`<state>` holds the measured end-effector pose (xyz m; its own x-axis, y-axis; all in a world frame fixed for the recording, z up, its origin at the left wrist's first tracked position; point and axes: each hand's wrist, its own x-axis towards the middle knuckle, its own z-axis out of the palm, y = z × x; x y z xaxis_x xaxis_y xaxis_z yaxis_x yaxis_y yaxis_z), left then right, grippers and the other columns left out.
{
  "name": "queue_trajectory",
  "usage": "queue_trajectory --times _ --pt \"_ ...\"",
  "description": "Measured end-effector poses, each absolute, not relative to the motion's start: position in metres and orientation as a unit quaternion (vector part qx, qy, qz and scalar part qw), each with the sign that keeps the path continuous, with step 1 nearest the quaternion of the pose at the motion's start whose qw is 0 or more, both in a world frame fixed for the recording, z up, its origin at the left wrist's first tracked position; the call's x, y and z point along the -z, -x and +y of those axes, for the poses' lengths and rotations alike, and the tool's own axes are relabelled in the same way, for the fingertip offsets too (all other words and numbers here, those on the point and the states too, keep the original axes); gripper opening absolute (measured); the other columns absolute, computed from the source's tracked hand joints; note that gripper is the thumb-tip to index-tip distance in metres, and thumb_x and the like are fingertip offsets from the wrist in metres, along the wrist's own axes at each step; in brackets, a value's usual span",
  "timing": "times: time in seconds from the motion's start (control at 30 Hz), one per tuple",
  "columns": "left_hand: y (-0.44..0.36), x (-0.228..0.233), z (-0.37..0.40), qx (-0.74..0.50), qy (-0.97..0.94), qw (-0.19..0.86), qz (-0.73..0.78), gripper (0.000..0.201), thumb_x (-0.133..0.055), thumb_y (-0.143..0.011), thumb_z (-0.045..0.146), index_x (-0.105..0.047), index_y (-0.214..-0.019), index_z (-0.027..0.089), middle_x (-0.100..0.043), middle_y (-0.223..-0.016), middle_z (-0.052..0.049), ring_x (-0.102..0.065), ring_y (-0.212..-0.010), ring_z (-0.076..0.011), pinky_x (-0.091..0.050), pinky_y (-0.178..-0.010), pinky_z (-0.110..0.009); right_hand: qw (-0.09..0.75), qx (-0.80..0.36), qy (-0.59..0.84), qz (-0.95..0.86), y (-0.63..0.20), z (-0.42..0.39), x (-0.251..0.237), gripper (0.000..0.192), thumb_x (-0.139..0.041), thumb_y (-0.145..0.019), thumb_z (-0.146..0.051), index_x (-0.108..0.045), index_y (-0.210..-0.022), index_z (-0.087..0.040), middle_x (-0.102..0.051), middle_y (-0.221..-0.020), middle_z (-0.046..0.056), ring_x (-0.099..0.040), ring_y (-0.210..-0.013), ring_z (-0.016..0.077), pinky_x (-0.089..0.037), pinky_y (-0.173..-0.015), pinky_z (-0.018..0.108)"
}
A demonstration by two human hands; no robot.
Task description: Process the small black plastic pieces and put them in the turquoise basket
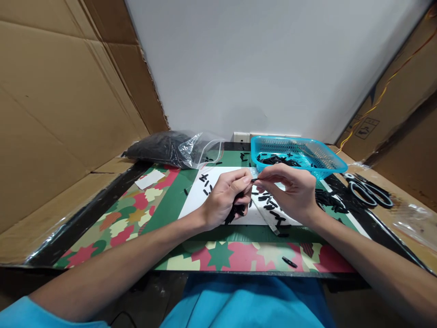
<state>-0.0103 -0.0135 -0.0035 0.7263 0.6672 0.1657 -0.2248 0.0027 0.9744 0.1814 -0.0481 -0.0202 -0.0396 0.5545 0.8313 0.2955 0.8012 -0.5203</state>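
Note:
My left hand (225,196) is closed around a bunch of small black sticks (236,211) that poke out below its fingers. My right hand (290,189) pinches the end of one thin black stick (254,180) between thumb and forefinger, right against my left fingertips. Both hands hover over a white sheet (195,200) on which several loose black sticks (205,182) lie scattered.
A turquoise plastic basket (309,146) with black sticks inside stands behind my right hand. A clear bag of black material (170,148) lies at the back left. Scissors (367,190) rest at the right. A patterned mat (129,218) covers the table; cardboard walls (58,105) stand on both sides.

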Motion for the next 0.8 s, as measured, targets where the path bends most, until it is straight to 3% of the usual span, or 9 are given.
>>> queue_trajectory --times 0.2,0.6,0.8 --pt "0.01 0.004 -0.013 -0.336 -0.654 0.653 0.18 0.04 -0.06 -0.103 0.051 -0.046 -0.08 0.021 -0.04 -0.059 0.009 -0.041 -0.041 -0.0047 -0.037 -0.036 -0.014 0.585 -0.012 0.307 -0.751 -0.183 -0.05 0.018 0.014 -0.074 -0.096 -0.012 -0.075 -0.105 -0.023 -0.081 -0.091 0.002 -0.075 -0.075 0.0152 -0.065 -0.064 0.027" --pt "0.011 0.002 -0.012 -0.379 -0.784 0.457 0.183 0.039 -0.053 -0.107 0.046 -0.05 -0.078 0.019 -0.05 -0.06 0.005 -0.045 -0.05 -0.0065 -0.037 -0.048 -0.019 0.616 -0.133 0.28 -0.724 -0.181 -0.053 0.008 0.013 -0.078 -0.093 -0.011 -0.078 -0.096 -0.023 -0.076 -0.093 0.003 -0.072 -0.087 0.018 -0.063 -0.072 0.033" --pt "0.013 0.002 -0.01 -0.373 -0.806 0.421 0.181 0.039 -0.051 -0.107 0.046 -0.053 -0.078 0.019 -0.052 -0.062 0.004 -0.045 -0.053 -0.0082 -0.036 -0.051 -0.022 0.61 -0.168 0.29 -0.718 -0.182 -0.055 0.006 0.012 -0.078 -0.093 -0.012 -0.078 -0.095 -0.024 -0.075 -0.093 0.003 -0.071 -0.087 0.0178 -0.061 -0.071 0.033"
